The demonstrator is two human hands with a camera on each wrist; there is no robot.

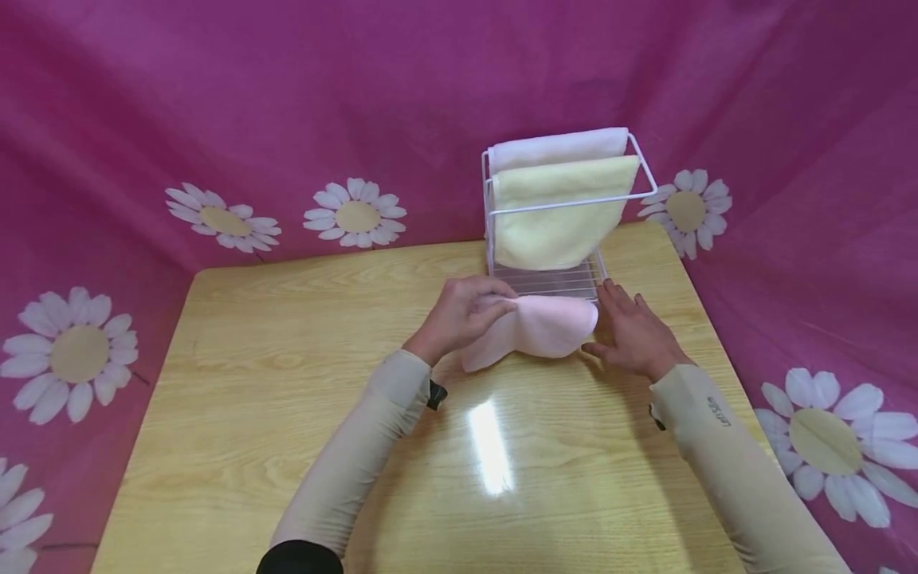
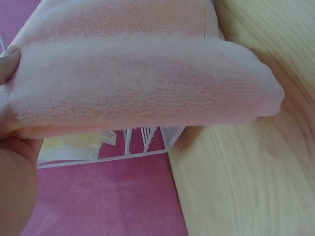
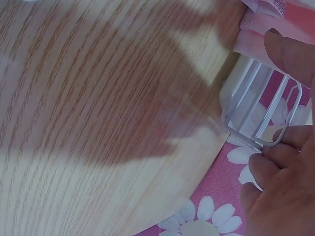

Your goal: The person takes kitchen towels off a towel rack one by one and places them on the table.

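Left hand point(image 1: 466, 312): thumb and fingers closed in a pinch on the near-left part of the upper edge of the pink cloth point(image 1: 555, 319). Firm enough by the look of it; the cloth bunches at the pinch.

Pink cloth: at the front of the white wire rack point(image 1: 548, 281), above the wood table point(image 1: 287, 383), its right end reaching toward the right hand. Can't tell if the lower edge touches the wood. The left wrist view shows a fluffy pile and a soft, rounded fold. Should handle light and limp: no fragility worry, little slip, but one pinch leaves the far end to sag and swing. Best hold would be a pinch at each end of the folded edge, keeping the layers together.

Rack: upright, thin wire, likely light, so a tug on it could shift it. White cloth point(image 1: 559, 148) hangs at the back, yellow cloth point(image 1: 559, 231) in front of it. If it needs steadying, the base frame looks like the place.

Right hand point(image 1: 641, 333): fingers loosely extended at the rack's front right corner, thumb out toward the cloth's end. No grip on anything that shows; can't tell whether the thumb touches cloth.
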